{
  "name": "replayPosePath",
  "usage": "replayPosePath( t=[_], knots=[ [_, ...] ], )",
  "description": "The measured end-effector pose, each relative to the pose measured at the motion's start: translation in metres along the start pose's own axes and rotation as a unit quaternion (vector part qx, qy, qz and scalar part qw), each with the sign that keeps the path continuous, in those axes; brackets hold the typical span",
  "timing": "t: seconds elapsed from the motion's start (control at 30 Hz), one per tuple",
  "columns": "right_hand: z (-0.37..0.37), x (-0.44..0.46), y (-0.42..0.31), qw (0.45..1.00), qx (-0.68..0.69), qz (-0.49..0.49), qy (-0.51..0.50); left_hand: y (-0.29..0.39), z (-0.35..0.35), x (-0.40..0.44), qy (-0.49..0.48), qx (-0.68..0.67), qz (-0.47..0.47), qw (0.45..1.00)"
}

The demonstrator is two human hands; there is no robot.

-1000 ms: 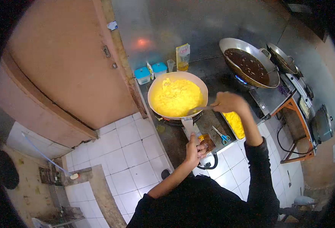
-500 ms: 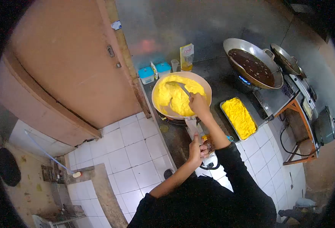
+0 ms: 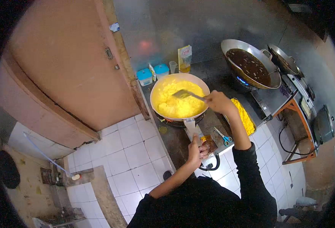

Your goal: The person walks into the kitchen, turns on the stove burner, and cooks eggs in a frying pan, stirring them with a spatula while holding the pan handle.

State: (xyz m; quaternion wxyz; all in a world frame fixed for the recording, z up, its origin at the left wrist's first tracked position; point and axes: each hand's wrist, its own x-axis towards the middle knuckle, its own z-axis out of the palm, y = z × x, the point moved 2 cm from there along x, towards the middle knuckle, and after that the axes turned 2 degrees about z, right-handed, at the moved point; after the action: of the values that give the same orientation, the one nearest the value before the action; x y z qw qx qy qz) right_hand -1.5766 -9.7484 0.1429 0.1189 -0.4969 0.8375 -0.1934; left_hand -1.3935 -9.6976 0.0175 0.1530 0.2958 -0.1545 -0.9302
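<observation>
A light-coloured pan (image 3: 155,105) with yellow, scrambled-looking food (image 3: 179,108) sits on a burner. My left hand (image 3: 196,151) is closed round the pan's handle (image 3: 191,127), below the pan. My right hand (image 3: 220,102) grips a spatula (image 3: 183,94) at the pan's right rim, and its flat blade is over the food. Partly hidden behind my right forearm is a metal tray of yellow food (image 3: 244,117). Blue-handled scissors (image 3: 226,140) lie on the counter between my two arms.
A large wok of dark liquid (image 3: 249,62) stands over a blue flame at the right, with another wok (image 3: 282,60) beyond it. Blue-lidded containers (image 3: 144,77) and a yellow-and-white pouch (image 3: 184,59) are behind the pan. A door (image 3: 64,57) is at the left.
My right hand has moved back from over the pan to its right rim, bringing the spatula blade up from the food. The scissors are uncovered, and my forearm now hides part of the tray.
</observation>
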Motion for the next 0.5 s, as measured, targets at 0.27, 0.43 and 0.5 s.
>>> replayPosePath(
  t=[0.27,0.43,0.5],
  knots=[
    [0.020,0.063,0.045,0.985,0.005,0.142,0.101,0.000,-0.001,-0.001,-0.018,-0.015,0.011,1.000],
    [0.064,0.121,0.063,0.995,0.070,0.061,0.021,0.002,-0.001,0.001,-0.002,0.003,-0.007,1.000],
    [0.072,0.142,0.056,0.997,0.074,-0.005,-0.008,0.004,-0.004,0.000,0.003,0.009,-0.014,1.000]
  ],
)
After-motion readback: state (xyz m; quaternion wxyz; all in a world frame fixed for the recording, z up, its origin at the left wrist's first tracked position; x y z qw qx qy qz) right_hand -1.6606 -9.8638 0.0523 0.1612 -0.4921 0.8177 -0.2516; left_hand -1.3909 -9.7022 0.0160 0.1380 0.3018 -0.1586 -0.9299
